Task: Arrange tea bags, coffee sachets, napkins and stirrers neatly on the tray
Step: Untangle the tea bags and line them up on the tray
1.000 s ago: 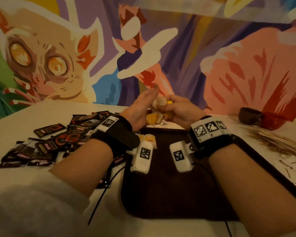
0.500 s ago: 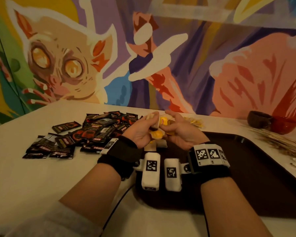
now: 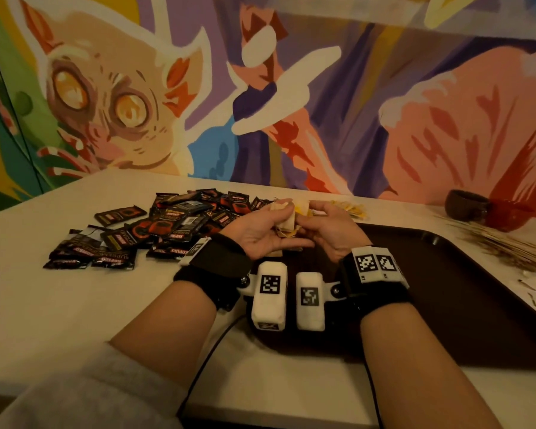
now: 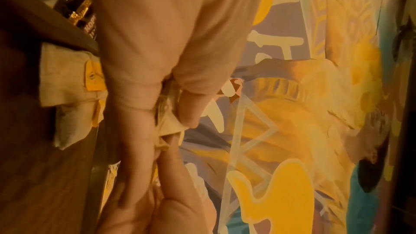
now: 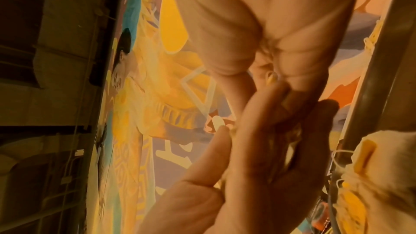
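Both hands meet over the far left corner of the dark brown tray [image 3: 446,292] and share a small bundle of beige tea bags [image 3: 287,219] with yellow tags. My left hand [image 3: 277,226] lies palm up, its thumb pinching the bundle from above; the pinch shows in the left wrist view on the tea bags [image 4: 168,127]. My right hand [image 3: 321,219] curls its fingers round the bundle's other side. A few more tea bags [image 4: 67,86] lie on the tray just beneath the hands. Black and red coffee sachets [image 3: 155,233] are heaped on the table to the left.
Loose tea bags [image 3: 350,209] lie on the table behind the hands. Wooden stirrers [image 3: 508,247] are spread to the right of the tray, beside a dark bowl [image 3: 466,205] and a red bowl [image 3: 508,213]. A painted wall rises right behind the table.
Both hands have come down from a raised position to just above the tray's left corner, still holding the tea bags. My left thumb now presses on the bundle.
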A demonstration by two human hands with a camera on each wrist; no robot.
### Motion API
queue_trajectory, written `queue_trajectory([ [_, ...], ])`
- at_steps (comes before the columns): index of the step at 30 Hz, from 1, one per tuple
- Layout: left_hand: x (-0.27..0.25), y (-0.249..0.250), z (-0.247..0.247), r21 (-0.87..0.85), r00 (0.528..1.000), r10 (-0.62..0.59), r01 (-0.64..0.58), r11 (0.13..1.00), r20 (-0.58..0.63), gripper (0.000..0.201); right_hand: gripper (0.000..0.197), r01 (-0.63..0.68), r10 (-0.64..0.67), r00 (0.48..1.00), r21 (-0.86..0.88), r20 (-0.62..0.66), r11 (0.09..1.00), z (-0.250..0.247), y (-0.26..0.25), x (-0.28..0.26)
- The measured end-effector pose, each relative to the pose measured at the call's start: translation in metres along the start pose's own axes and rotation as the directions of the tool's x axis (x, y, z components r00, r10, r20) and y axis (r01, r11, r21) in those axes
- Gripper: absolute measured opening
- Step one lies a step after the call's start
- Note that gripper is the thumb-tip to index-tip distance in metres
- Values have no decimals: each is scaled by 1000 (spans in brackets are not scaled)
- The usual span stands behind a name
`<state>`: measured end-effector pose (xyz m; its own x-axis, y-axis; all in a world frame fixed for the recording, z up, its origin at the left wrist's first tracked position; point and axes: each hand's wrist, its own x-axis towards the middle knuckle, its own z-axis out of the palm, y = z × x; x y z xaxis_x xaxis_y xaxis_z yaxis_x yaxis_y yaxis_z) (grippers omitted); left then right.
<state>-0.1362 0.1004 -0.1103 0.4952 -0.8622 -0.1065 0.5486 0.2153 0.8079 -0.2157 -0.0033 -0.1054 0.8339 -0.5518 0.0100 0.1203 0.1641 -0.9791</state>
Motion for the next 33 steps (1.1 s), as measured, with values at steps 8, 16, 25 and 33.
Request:
queue_trajectory([
  [8,-2,4,-6,-19,998,68,-68,998,4,15,17,72,-72,997,19,19,997,2,-3,2],
  [16,-4,1,-1,13,996,54,-55,998,65,19,24,90,-99,995,-255,-23,963,-1,-1,2],
  [25,6,5,-8,-217,978,200,-206,954,-50,32,13,33,-42,997,-136,-66,990,5,-2,4],
  [33,5,1,-4,-240,973,213,-228,944,-86,23,13,-86,83,979,9,185,996,13,0,-4],
])
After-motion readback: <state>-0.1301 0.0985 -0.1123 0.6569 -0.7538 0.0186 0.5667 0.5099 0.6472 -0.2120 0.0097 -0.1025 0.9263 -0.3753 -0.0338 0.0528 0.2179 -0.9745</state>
